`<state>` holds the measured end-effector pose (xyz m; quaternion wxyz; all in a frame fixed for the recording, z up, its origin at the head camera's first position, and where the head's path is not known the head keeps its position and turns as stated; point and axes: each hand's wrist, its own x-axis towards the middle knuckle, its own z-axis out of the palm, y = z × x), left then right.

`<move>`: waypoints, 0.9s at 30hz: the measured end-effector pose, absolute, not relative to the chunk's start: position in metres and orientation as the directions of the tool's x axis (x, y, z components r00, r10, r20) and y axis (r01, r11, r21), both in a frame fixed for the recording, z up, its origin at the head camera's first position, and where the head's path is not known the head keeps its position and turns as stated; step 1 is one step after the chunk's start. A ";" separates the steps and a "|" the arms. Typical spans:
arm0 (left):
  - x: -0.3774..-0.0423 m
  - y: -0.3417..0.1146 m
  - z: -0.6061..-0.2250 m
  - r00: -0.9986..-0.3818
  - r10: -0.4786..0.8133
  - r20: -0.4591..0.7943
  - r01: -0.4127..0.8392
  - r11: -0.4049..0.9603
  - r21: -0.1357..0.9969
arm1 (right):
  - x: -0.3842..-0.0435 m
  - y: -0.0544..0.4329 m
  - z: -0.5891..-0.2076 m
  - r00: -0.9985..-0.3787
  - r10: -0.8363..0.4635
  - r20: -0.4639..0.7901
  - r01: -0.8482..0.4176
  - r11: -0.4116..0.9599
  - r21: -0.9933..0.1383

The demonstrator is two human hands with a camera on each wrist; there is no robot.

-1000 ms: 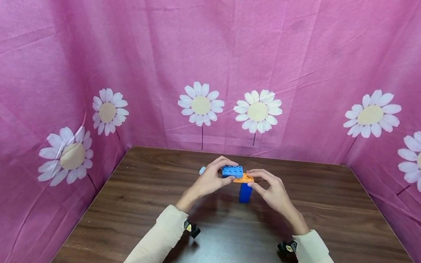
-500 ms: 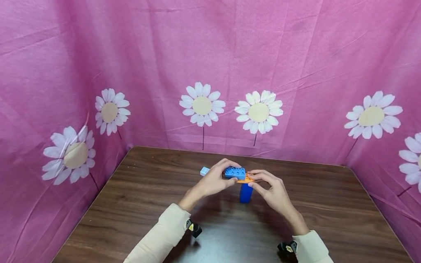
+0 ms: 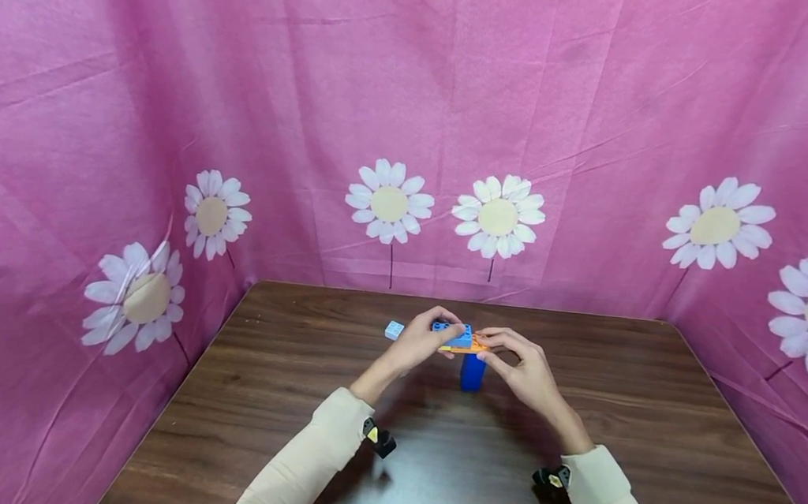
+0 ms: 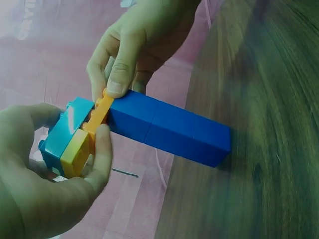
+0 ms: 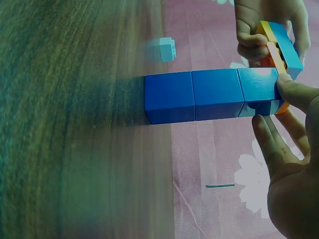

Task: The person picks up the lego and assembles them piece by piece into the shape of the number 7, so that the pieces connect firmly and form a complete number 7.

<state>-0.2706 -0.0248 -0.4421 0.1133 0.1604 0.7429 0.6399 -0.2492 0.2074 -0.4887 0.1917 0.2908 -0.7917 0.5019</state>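
Note:
In the middle of the table stands a tower of dark blue bricks [image 5: 169,94], topped by a flat orange brick [image 4: 97,117] that juts out to the left. A lighter blue brick [image 3: 454,336] lies over the jutting end, with a yellow brick [image 4: 76,152] under it beside the orange one. My left hand [image 3: 407,349] grips these bricks, thumb on the lighter blue brick and a finger beneath the yellow and orange ones. With thumb and fingers, my right hand [image 3: 526,374] pinches the orange brick and the tower's top from the right.
A pale blue brick [image 3: 394,329] lies on the table behind my left hand. The brown wooden table [image 3: 267,368] ends at a pink curtain [image 3: 300,117] printed with daisies, which surrounds it at the back and both sides.
The lighter blue brick has shifted slightly right over the orange one. My left thumb has moved from its near side onto its top, and fingers now show underneath. My right hand keeps its hold.

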 end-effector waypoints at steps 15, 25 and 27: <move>-0.269 -0.025 -0.437 -0.851 0.450 -0.271 -0.367 -0.140 0.920 | -0.247 0.206 -0.486 -0.757 -0.255 0.602 -0.653 0.334 -0.679; -0.269 -0.026 -0.440 -0.837 0.464 -0.291 -0.389 -0.127 0.913 | -0.246 0.206 -0.486 -0.762 -0.252 0.597 -0.647 0.324 -0.690; -0.268 -0.026 -0.440 -0.838 0.462 -0.290 -0.388 -0.130 0.913 | -0.246 0.206 -0.486 -0.764 -0.256 0.593 -0.646 0.320 -0.693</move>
